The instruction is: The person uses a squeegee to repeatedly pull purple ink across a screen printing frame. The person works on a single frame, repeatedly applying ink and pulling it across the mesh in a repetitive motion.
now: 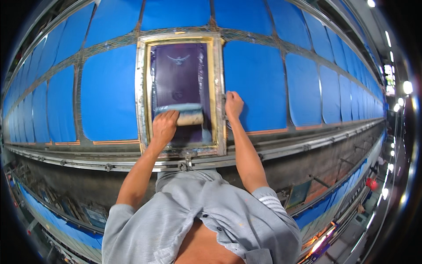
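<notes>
A screen printing frame (140, 88) with pale, worn edges lies on the long table in front of me. Its dark purple mesh (178, 75) carries a winged figure near the far end and a fainter mark in the middle. My left hand (165, 127) is closed round a squeegee (190, 118), which has a pale blue upper edge and a beige, stained body. The squeegee lies across the mesh in the nearer half, slightly blurred. At the frame's right side my right hand (234, 105) is closed, fingers curled at the outer edge. Its fingertips are partly hidden.
Flat blue panels (255, 83) lie in rows on the table to both sides and beyond the frame. A metal rail (118, 166) with small clamps runs along the near edge, close to my body. Behind me stands another table with blue panels (307, 215).
</notes>
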### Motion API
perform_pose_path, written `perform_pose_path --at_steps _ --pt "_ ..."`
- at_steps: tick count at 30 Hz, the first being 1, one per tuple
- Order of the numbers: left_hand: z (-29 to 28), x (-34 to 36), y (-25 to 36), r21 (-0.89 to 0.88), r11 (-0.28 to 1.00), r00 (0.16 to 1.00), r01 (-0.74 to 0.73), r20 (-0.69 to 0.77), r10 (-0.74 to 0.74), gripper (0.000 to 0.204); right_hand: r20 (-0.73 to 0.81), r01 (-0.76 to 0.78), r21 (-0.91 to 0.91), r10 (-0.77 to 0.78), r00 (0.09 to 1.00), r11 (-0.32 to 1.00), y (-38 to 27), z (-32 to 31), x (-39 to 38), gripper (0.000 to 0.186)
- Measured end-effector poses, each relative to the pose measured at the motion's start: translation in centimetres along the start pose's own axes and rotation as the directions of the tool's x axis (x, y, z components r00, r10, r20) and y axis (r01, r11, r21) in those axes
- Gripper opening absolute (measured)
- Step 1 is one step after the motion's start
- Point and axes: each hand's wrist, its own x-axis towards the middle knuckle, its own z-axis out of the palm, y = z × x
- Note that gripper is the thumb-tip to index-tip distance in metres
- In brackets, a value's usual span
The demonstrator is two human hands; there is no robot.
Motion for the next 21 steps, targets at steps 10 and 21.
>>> perform_pose_path --at_steps 10,21 --pt "-0.9 27.2 -11.8 0.158 0.986 0.997 0.047 0.060 -0.057 0.020 0.062 0.765 -0.010 -0.763 0.644 0.644 -16.2 3.0 11.4 0.038" --pt "-2.5 28.9 -11.5 0.153 0.987 0.961 0.049 0.261 -0.088 0.021 0.716 0.794 -0.210 -0.464 0.522 0.571 -20.9 11.6 15.6 0.025"
